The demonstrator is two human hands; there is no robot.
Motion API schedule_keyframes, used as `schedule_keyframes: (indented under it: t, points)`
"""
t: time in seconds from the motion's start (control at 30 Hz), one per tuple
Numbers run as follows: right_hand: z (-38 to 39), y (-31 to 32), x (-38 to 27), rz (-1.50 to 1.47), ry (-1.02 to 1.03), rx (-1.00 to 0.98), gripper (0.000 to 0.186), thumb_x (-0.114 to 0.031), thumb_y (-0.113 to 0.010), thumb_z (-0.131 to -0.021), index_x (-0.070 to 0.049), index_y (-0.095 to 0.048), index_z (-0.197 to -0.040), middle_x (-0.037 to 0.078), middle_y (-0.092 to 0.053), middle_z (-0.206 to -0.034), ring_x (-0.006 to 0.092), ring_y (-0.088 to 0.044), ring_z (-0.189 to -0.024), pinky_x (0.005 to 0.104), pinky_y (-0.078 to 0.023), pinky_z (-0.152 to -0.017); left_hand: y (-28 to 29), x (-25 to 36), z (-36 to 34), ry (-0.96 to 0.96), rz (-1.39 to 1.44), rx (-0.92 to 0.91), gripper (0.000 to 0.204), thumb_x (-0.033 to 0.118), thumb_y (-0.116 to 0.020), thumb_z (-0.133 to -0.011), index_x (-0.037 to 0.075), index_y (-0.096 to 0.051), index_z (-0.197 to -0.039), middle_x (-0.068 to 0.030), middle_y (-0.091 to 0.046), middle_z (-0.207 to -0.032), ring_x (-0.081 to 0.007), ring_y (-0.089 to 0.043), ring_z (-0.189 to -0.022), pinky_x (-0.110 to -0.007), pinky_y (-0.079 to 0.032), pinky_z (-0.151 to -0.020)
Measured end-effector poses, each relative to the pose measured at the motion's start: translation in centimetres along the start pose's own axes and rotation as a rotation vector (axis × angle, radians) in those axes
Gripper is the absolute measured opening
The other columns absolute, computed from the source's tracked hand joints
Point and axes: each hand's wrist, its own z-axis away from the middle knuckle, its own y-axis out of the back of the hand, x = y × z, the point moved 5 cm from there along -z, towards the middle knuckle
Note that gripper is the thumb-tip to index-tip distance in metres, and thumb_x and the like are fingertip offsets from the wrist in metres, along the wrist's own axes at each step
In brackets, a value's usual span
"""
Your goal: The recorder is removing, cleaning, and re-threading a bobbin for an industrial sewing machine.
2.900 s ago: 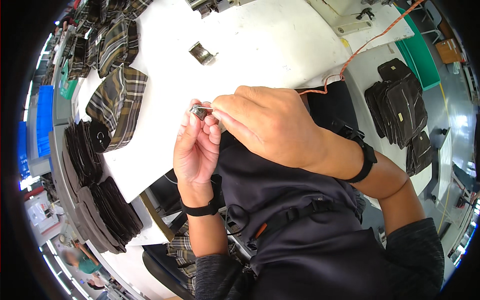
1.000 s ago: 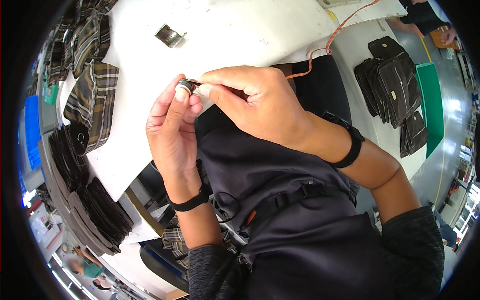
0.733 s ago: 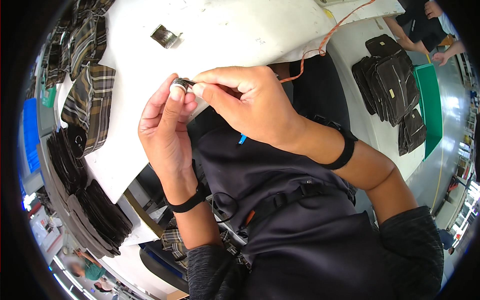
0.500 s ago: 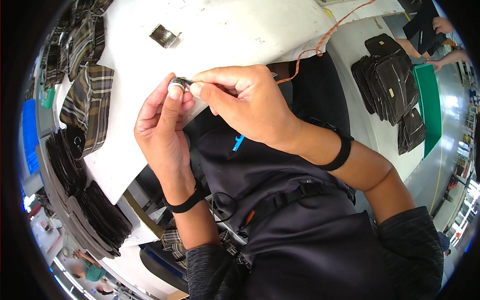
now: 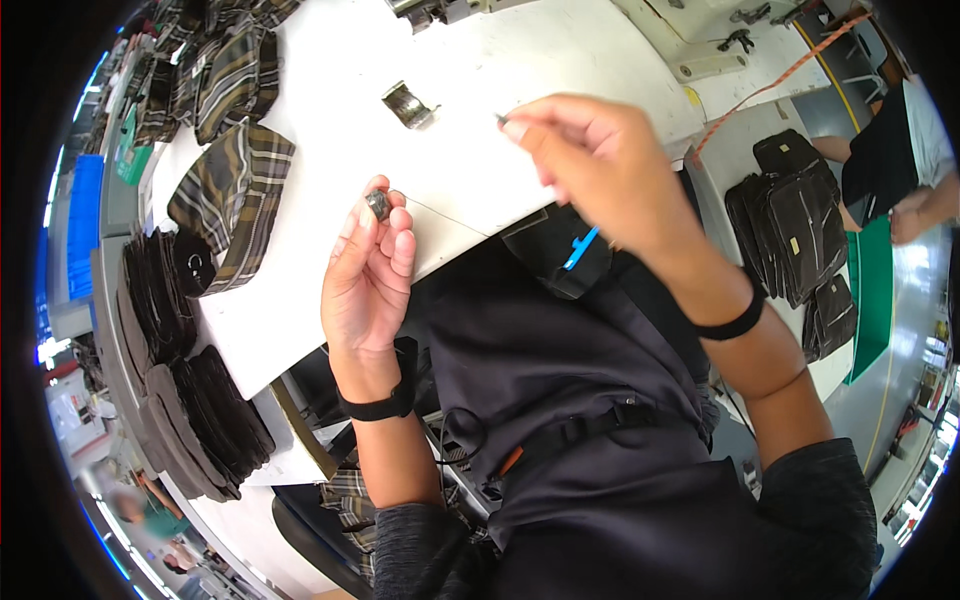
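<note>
Over the near edge of the white table [image 5: 330, 130], my left hand [image 5: 370, 265] pinches a small round metal bobbin case [image 5: 378, 204] between thumb and fingers. A thin dark thread [image 5: 440, 213] trails from it to the right. My right hand [image 5: 590, 160] is up to the right, apart from the case, slightly blurred. Its thumb and forefinger close on a small dark piece [image 5: 502, 119] too small to name. Beyond the hands a bent metal plate [image 5: 408, 106] lies on the table.
Plaid fabric pieces [image 5: 235, 205] lie at the left, above stacked dark pieces [image 5: 215, 420]. A sewing machine [image 5: 690, 45] stands far right, near an orange cord [image 5: 770, 85]. Dark pouches [image 5: 795, 230] are piled beside a green bin [image 5: 872, 300], where another person [image 5: 900, 170] stands.
My right hand has pulled away from the bobbin case, up and to the right. My left hand has shifted and turned, still holding the case. The view has swung.
</note>
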Motion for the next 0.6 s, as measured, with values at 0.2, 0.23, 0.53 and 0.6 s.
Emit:
schedule_keyframes:
  t: [0.2, 0.23, 0.53, 0.6]
  points:
    - [-4.1, 4.4, 0.4, -0.196, -0.116, 0.053, 0.021, -0.021, -0.067, -0.096, -0.001, -0.07, -0.101, 0.005, -0.065, -0.077, 0.0097, -0.06, -0.067, 0.022, -0.043, -0.054, -0.4, 0.2, 0.3, 0.017, 0.138, -0.122, 0.039, 0.007, -0.052, -0.105, -0.006, -0.045, -0.141, -0.0186, -0.061, -0.123, -0.024, -0.069, -0.11, -0.034, -0.061, -0.095]
    - [-4.8, 5.2, 1.2, -0.234, -0.124, 0.086, 0.022, -0.02, -0.066, -0.097, 0.0, -0.068, -0.105, 0.007, -0.067, -0.081, 0.0124, -0.064, -0.072, 0.023, -0.045, -0.057, -0.4, 0.1, 0.1, 0.021, 0.146, -0.127, 0.039, 0.007, -0.052, -0.105, -0.006, -0.045, -0.14, -0.0189, -0.061, -0.123, -0.0241, -0.069, -0.11, -0.034, -0.062, -0.095]
    - [-6.6, 8.5, 3.6, 0.009, 0.118, 0.48, 0.055, -0.017, -0.062, -0.098, 0.008, -0.043, -0.144, 0.023, -0.062, -0.127, 0.0305, -0.066, -0.112, 0.0366, -0.056, -0.087, -0.2, 0.4, 0.0, 0.019, 0.098, -0.106, 0.037, 0.006, -0.053, -0.103, -0.007, -0.049, -0.138, -0.0193, -0.062, -0.122, -0.0244, -0.071, -0.106, -0.035, -0.062, -0.093]
    - [-3.7, 8.8, 0.6, 0.758, 0.471, 0.645, 0.057, -0.018, -0.065, -0.097, 0.005, -0.044, -0.145, 0.02, -0.064, -0.124, 0.0243, -0.064, -0.113, 0.0331, -0.055, -0.083, -1.1, 0.4, 0.2, 0.018, 0.063, -0.108, 0.036, 0.006, -0.055, -0.102, -0.007, -0.051, -0.136, -0.0189, -0.063, -0.121, -0.024, -0.071, -0.104, -0.034, -0.062, -0.092]
